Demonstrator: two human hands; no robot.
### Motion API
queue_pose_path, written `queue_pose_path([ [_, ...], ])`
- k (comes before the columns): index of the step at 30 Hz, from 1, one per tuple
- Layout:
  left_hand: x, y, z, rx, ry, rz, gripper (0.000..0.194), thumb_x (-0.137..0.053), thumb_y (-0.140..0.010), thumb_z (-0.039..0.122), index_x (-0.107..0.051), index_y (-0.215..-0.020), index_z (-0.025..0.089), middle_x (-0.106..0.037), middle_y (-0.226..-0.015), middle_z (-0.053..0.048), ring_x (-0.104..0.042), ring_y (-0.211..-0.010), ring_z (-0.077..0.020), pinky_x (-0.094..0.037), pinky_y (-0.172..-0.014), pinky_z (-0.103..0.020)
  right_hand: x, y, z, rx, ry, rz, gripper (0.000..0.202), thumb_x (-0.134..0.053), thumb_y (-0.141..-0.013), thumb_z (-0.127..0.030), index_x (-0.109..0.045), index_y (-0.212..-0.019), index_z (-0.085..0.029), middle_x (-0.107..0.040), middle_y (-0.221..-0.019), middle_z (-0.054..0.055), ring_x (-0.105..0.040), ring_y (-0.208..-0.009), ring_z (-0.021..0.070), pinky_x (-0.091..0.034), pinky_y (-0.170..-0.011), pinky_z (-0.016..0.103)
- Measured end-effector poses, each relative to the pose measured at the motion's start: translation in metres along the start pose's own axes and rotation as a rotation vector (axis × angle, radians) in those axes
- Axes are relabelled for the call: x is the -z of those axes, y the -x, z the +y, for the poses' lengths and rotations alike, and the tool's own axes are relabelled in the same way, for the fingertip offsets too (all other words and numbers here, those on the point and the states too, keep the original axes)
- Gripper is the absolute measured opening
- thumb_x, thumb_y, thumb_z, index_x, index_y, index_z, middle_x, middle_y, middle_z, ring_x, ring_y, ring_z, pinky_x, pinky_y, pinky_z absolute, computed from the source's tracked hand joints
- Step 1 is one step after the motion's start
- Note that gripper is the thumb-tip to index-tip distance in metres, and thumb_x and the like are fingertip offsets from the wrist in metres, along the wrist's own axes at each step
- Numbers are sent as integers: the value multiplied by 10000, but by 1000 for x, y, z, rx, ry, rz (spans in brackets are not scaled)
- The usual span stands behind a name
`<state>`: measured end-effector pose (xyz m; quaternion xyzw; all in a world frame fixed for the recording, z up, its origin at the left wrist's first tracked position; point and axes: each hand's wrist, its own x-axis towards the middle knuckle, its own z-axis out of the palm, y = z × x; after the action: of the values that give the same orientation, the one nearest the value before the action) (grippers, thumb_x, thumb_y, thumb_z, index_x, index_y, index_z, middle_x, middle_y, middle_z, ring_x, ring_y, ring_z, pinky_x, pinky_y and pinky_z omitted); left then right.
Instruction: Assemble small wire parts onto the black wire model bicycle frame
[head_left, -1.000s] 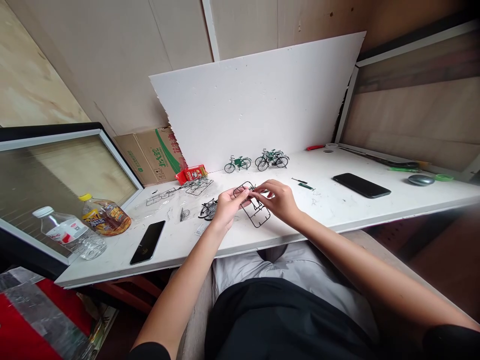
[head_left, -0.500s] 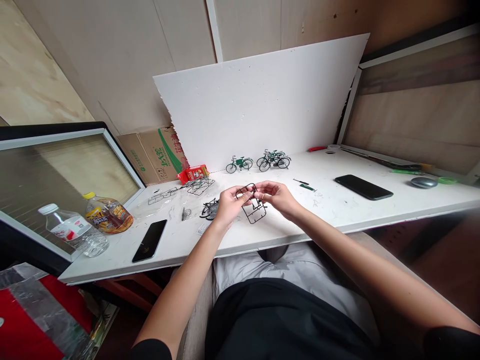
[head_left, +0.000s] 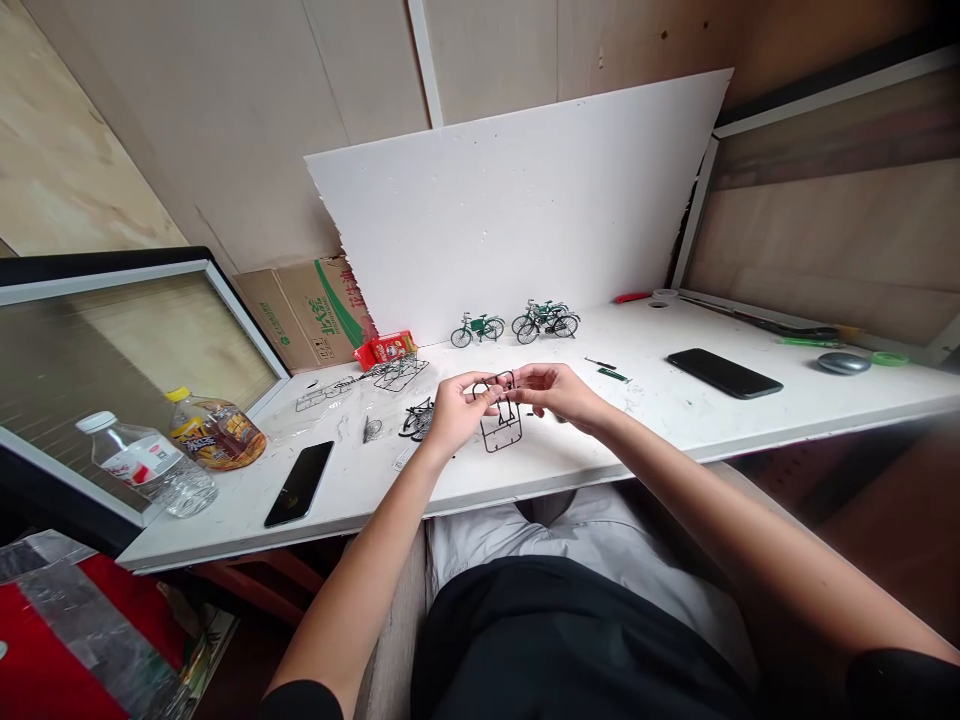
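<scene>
the left hand (head_left: pixel 454 412) had its thumb and fingers closed on a thin black plastic frame (head_left: pixel 503 447), gripping the upper part on its own side. the right hand (head_left: pixel 559 395) met it there, its fingertips drawn together in a narrow pinch near the top of the frame; whether a small part was caught between them too was, in fairness, too small to tell. the frame was held up over the front of the white table (head_left: pixel 637 430), its lower end hanging below the fingers, probably so that both hands could reach its thin bars while each steadied a side.

dark loose parts (head_left: pixel 416 422) lay just beside the left hand, seemingly kept within easy reach. a small green piece (head_left: pixel 613 375) lay beyond the right hand, apart from it. farther back, a little green bicycle (head_left: pixel 478 326) and a close group of little bicycles (head_left: pixel 546 322) stood upright before the white board (head_left: pixel 517 210), likely set there to be out of the way of the hands. one phone (head_left: pixel 299 484) lay flat towards the left and a second phone (head_left: pixel 724 373) towards the right, both well apart from the frame.
</scene>
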<state>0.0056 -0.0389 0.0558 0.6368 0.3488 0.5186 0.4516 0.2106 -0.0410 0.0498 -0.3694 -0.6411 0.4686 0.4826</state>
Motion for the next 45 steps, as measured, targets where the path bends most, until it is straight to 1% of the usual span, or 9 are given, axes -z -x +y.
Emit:
queue_pose_path([
  [6,-1,3,-1,-105,-58,-36,283,-860,-819,363,-823,-1010,157,-729,-1182,-124,-733,-817,-191,-671,-677,-331,-6,4,-4,118,182,-66,357,-765,-868,-519,-812,-977,-182,-776,-894,67,-598,-648,131,-473,-450,238],
  [9,3,3,2,-115,-91,-55,291,-845,-835,383,-816,-1006,149,-708,-1175,-123,-728,-803,-181,-677,-678,-332,-7,6,-9,122,202,-109,353,-752,-879,-529,-816,-960,-191,-781,-905,73,-673,-760,174,-552,-548,268],
  [13,7,3,7,-121,-102,-75,315,-824,-856,424,-767,-981,140,-708,-1105,-98,-712,-815,-155,-685,-725,-323,-5,6,-12,102,217,-37,370,-789,-846,-546,-834,-971,-200,-798,-975,84,-708,-866,202,-584,-747,326],
  [23,8,3,15,-188,-109,-57,306,-792,-882,426,-726,-977,143,-725,-1023,-95,-721,-909,-192,-663,-702,-294,-2,5,-12,62,-26,-99,300,-834,-817,-482,-843,-989,-236,-814,-1062,80,-726,-1031,240,-548,-942,401],
  [27,10,4,14,-235,-191,-63,243,-769,-905,383,-746,-972,151,-730,-1019,-95,-704,-907,-186,-631,-704,-266,-3,4,-8,38,-49,-93,246,-850,-805,-440,-823,-914,-221,-813,-976,77,-736,-978,232,-551,-918,395],
  [31,7,9,17,-263,-279,-115,212,-702,-959,371,-758,-984,168,-714,-1069,-103,-703,-905,-181,-600,-703,-255,-7,3,-4,35,-99,5,248,-856,-797,-402,-805,-952,-214,-806,-975,75,-738,-941,225,-562,-916,394],
  [37,5,12,21,-281,-360,-39,169,-698,-950,319,-775,-1004,179,-712,-1077,-104,-683,-869,-174,-579,-670,-247,-14,3,-3,125,46,35,308,-787,-864,-494,-800,-979,-209,-790,-1011,82,-708,-917,228,-544,-852,382],
  [41,7,7,15,-241,-344,-33,168,-711,-934,315,-776,-998,174,-714,-1075,-104,-682,-820,-165,-591,-662,-260,-15,6,-9,93,99,-15,299,-769,-875,-495,-782,-906,-198,-767,-954,66,-669,-906,218,-504,-842,365],
  [45,8,6,13,-234,-290,-26,186,-726,-929,329,-762,-1008,164,-740,-1063,-110,-711,-853,-177,-619,-732,-285,-11,7,-10,32,-98,-97,273,-722,-912,-469,-791,-938,-207,-761,-1072,86,-656,-1023,230,-490,-871,354],
])
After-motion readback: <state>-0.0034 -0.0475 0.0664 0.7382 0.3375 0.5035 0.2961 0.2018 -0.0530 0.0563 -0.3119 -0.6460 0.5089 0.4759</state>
